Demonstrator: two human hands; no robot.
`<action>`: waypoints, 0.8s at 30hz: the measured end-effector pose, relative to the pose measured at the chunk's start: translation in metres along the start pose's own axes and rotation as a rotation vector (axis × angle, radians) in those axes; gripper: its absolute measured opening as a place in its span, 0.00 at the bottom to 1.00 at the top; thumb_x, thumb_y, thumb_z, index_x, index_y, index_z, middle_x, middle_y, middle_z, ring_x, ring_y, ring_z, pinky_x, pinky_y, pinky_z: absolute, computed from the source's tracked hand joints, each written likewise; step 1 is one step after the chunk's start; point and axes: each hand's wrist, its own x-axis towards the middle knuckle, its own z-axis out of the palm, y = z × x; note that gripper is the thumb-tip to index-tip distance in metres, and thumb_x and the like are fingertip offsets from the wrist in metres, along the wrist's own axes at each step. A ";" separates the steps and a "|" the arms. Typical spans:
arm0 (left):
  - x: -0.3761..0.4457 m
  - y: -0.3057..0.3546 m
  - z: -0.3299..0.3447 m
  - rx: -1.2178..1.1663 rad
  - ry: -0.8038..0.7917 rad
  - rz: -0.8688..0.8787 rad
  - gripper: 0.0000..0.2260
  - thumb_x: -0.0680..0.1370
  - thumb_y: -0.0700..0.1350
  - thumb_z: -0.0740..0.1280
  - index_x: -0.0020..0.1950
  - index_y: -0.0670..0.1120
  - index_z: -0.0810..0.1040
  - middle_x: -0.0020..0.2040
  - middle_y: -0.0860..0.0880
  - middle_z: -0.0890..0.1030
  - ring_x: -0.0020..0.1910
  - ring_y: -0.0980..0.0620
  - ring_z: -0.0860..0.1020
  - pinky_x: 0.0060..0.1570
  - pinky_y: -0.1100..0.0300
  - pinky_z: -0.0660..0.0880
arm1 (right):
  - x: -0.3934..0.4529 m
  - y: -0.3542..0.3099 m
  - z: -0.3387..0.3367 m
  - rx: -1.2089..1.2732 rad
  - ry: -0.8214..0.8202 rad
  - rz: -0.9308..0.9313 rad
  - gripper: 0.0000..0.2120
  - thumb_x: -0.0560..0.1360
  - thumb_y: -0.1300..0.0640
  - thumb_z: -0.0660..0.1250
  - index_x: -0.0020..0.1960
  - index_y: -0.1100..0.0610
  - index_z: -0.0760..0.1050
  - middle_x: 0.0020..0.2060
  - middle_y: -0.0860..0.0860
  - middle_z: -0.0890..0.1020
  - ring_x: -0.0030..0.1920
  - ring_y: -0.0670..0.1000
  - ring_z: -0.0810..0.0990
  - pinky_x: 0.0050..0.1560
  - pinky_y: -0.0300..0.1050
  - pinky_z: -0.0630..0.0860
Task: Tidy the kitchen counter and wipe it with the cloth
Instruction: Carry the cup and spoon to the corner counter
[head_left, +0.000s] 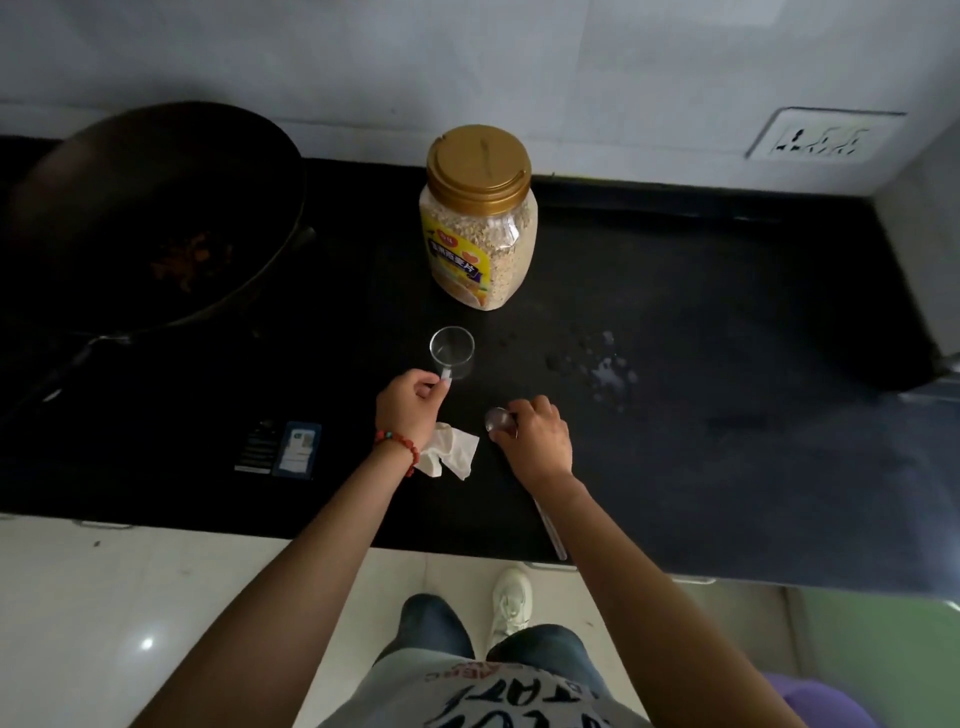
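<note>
On the black counter (727, 467) my left hand (410, 405) pinches the handle of a small clear glass cup (452, 352) that stands upright. A crumpled white cloth (452, 453) lies just under my left wrist. My right hand (535, 436) grips a metal spoon (498, 420) near its bowl; the long handle runs back under my forearm toward the counter's front edge. A spill of pale droplets (605, 374) lies to the right of both hands.
A plastic jar of oats (480, 223) with a gold lid stands at the back by the wall. A dark wok (156, 218) with food scraps fills the left. Two small dark packets (283, 449) lie front left. A wall socket (821, 140) is at the back right.
</note>
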 end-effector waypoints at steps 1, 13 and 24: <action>0.002 -0.001 0.001 0.002 -0.005 -0.001 0.13 0.75 0.48 0.66 0.53 0.40 0.78 0.51 0.42 0.82 0.51 0.46 0.79 0.45 0.59 0.73 | 0.000 -0.001 0.001 -0.006 -0.002 0.003 0.19 0.74 0.52 0.65 0.63 0.57 0.71 0.59 0.56 0.73 0.60 0.56 0.71 0.62 0.50 0.69; 0.012 -0.003 0.014 -0.052 -0.086 -0.024 0.11 0.76 0.46 0.65 0.50 0.39 0.80 0.48 0.42 0.83 0.46 0.50 0.79 0.44 0.59 0.73 | -0.014 0.002 -0.002 0.191 0.017 0.121 0.09 0.77 0.56 0.61 0.53 0.57 0.77 0.50 0.55 0.81 0.48 0.55 0.79 0.48 0.50 0.78; -0.038 -0.025 -0.045 -0.293 -0.072 0.024 0.10 0.76 0.43 0.64 0.49 0.37 0.80 0.38 0.47 0.80 0.37 0.56 0.77 0.39 0.66 0.75 | -0.042 -0.024 -0.021 0.440 0.132 -0.001 0.07 0.74 0.55 0.67 0.37 0.55 0.76 0.30 0.47 0.76 0.31 0.44 0.73 0.31 0.31 0.69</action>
